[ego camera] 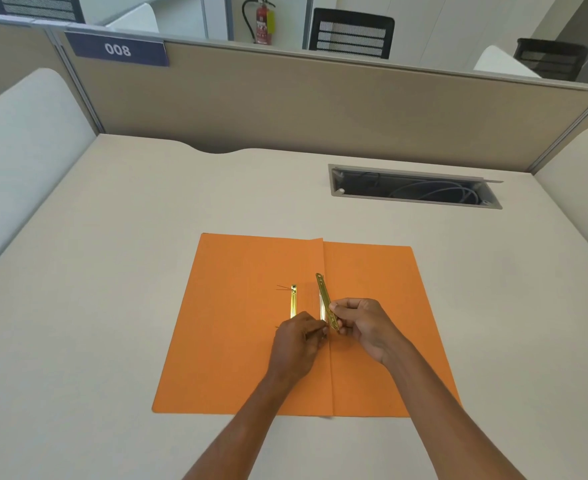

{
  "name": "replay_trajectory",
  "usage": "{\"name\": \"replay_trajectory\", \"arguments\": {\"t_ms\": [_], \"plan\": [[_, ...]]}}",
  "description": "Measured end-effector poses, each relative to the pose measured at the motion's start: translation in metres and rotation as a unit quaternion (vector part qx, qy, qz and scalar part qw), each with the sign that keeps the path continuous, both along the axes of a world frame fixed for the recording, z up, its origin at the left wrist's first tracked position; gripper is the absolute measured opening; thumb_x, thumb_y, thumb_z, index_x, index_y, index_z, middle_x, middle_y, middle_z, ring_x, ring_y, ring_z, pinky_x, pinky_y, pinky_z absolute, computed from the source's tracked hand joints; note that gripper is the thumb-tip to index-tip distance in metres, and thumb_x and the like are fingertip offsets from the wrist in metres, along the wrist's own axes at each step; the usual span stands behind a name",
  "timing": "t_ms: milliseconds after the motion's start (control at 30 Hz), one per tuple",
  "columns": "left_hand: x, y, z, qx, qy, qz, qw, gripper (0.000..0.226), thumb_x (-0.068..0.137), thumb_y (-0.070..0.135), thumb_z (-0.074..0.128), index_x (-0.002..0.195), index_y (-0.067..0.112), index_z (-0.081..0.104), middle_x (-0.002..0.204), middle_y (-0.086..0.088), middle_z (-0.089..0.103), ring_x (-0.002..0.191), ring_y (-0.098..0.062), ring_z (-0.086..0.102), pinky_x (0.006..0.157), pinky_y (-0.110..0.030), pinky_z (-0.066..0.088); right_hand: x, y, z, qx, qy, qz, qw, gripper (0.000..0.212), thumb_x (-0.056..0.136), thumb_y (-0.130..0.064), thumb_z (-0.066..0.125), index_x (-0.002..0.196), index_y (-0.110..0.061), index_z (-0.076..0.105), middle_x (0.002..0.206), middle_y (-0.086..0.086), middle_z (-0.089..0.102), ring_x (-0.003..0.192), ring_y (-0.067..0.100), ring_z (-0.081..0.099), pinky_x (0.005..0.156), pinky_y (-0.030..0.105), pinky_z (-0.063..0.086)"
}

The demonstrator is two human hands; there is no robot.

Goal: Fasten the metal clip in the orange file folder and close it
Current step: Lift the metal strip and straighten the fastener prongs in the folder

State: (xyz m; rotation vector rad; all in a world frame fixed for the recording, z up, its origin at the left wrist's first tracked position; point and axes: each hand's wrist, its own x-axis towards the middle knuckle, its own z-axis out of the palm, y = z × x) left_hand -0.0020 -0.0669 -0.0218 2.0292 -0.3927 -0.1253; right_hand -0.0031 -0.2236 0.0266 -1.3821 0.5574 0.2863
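The orange file folder [237,358] lies open and flat on the desk, its fold running down the middle. A brass base strip of the metal clip [293,301] lies on the left leaf, thin prongs sticking out at its far end. My right hand [365,327] pinches the loose brass clip bar [323,294] by its near end, tilted up over the fold. My left hand [297,344] pinches at the near end of the clip, fingertips close to the bar's lower end; what they grip is hidden.
The folder sits on a beige desk [112,271] with partition walls behind and at both sides. An open cable tray [414,187] with wires is set into the desk at the back right. Office chairs and a fire extinguisher stand beyond the partition.
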Motion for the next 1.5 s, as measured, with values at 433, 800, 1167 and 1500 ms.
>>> {"name": "replay_trajectory", "arguments": {"t_ms": [433,800,1167,1500], "plan": [[-0.004,-0.004,0.007,0.027,-0.033,0.019,0.999,0.019,0.083,0.005,0.063,0.083,0.018,0.076,0.071,-0.001,0.064,0.059,-0.017,0.056,0.054,-0.036,0.047,-0.001,-0.002,0.009,-0.012,0.004,0.02,1.0,0.008,0.084,-0.006,0.071,0.088,0.001,0.072,0.063,0.005,0.065,0.051,0.014,0.055,0.053,0.026,0.048],[-0.006,-0.003,0.01,0.066,-0.059,0.007,0.996,0.018,0.083,0.003,0.06,0.083,0.014,0.074,0.072,-0.004,0.063,0.06,-0.023,0.055,0.053,-0.04,0.046,0.0,-0.001,0.016,-0.033,0.008,0.033,0.999,0.011,0.084,-0.009,0.072,0.09,0.0,0.072,0.066,0.006,0.067,0.053,0.015,0.058,0.055,0.028,0.046],[-0.007,-0.004,0.009,0.06,-0.068,0.03,0.995,0.019,0.082,0.002,0.062,0.082,0.016,0.073,0.071,0.0,0.064,0.058,-0.017,0.056,0.051,-0.034,0.044,0.0,-0.001,0.016,-0.035,0.019,0.028,0.999,0.017,0.083,-0.008,0.072,0.094,0.005,0.071,0.066,0.007,0.066,0.053,0.015,0.056,0.053,0.027,0.046],[-0.008,-0.005,0.006,0.06,-0.067,0.022,0.996,0.018,0.086,0.008,0.06,0.085,0.02,0.072,0.068,0.001,0.059,0.058,-0.015,0.051,0.051,-0.037,0.042,-0.003,0.001,0.009,-0.053,0.017,0.021,0.998,0.007,0.084,-0.004,0.07,0.088,0.002,0.071,0.067,0.01,0.064,0.052,0.016,0.057,0.053,0.027,0.047]]}}
